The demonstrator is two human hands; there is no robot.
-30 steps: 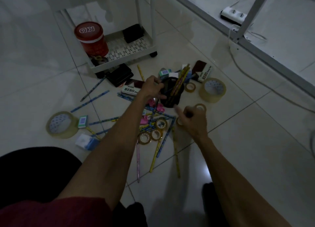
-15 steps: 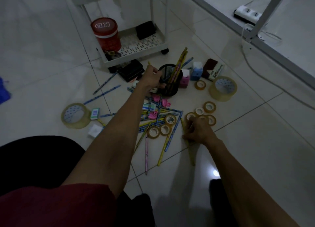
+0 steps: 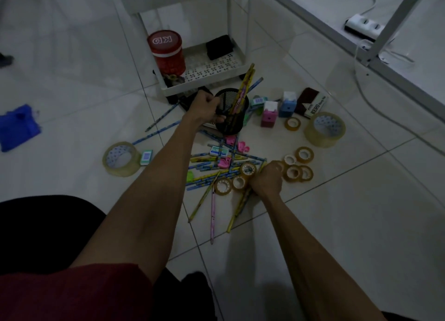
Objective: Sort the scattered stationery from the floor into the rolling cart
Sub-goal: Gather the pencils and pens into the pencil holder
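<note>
— Beside the cart, its top cut off, what holds the mesh cup?
— The left hand grips its rim; pencils stand inside. Nearer, the right hand curls over scattered pencils, grasp unclear.

Mesh cup and pencils crowd the floor before the cart.

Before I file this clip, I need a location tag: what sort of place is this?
Likely a home or office room: glossy white tiled floor, white plastic rolling cart and white power strip.
</note>
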